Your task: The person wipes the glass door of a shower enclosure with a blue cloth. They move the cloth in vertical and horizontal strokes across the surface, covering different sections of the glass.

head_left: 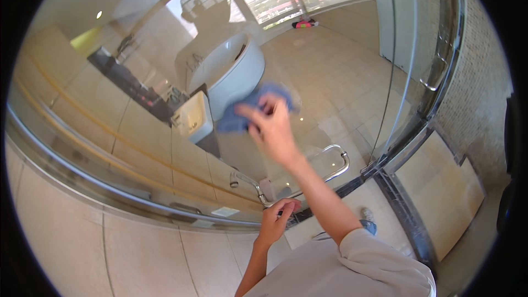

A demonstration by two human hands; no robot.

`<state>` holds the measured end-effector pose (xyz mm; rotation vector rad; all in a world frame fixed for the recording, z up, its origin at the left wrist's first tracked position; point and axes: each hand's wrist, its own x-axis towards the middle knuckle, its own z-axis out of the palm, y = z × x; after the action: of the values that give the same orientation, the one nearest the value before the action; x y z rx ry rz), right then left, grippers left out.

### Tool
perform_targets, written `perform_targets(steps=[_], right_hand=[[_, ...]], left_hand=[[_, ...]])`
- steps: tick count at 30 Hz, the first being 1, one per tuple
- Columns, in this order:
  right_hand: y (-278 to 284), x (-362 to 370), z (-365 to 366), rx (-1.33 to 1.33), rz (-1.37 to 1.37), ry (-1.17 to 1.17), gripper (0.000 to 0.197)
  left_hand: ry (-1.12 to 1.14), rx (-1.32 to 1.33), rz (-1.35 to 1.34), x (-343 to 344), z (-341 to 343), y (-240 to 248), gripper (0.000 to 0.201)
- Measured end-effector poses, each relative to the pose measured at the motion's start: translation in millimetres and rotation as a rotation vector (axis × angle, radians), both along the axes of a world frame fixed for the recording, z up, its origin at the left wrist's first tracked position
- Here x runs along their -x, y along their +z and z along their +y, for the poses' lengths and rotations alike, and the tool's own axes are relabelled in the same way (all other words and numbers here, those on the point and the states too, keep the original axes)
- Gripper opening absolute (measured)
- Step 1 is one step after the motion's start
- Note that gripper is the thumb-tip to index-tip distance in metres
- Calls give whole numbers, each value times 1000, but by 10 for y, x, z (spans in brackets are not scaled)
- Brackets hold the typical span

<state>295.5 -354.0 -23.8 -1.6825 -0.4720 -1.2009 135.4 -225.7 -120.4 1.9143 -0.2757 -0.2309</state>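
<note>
My right hand (270,126) presses a blue cloth (236,118) against a clear glass shower door (324,99), its fingers bent over the cloth and slightly blurred. Lower down and closer to me, my left hand (278,221) is curled at the lower end of the chrome door handle (336,171). The fingers seem to wrap round the metal, though part of that grip is hidden.
Through the glass show a white bathtub (256,71), a washbasin (195,118) and a pink-and-black bundle (305,23) by the window. A dark door sill (404,217) crosses the floor at right. Tiled wall (143,253) stands at left.
</note>
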Motion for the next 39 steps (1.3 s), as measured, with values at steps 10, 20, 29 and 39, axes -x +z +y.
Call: perform_targets(steps=[10,20,29,39], right_hand=[[-151,-616,-2391,-374,53,-444,34],[-1273,-380,-2416,28,267,-58,38],[-650,-296,-2365,-9,116,193,45],[-593,-675,-2961,-353,115,-380,43]], left_hand=[[115,150,97,25,-778,-425,24],[234,-157,57,198,-1860,-188,19],[63,-106,136,-113,-2258,-57,24],[18,19,265,79,-1528,-271,28]])
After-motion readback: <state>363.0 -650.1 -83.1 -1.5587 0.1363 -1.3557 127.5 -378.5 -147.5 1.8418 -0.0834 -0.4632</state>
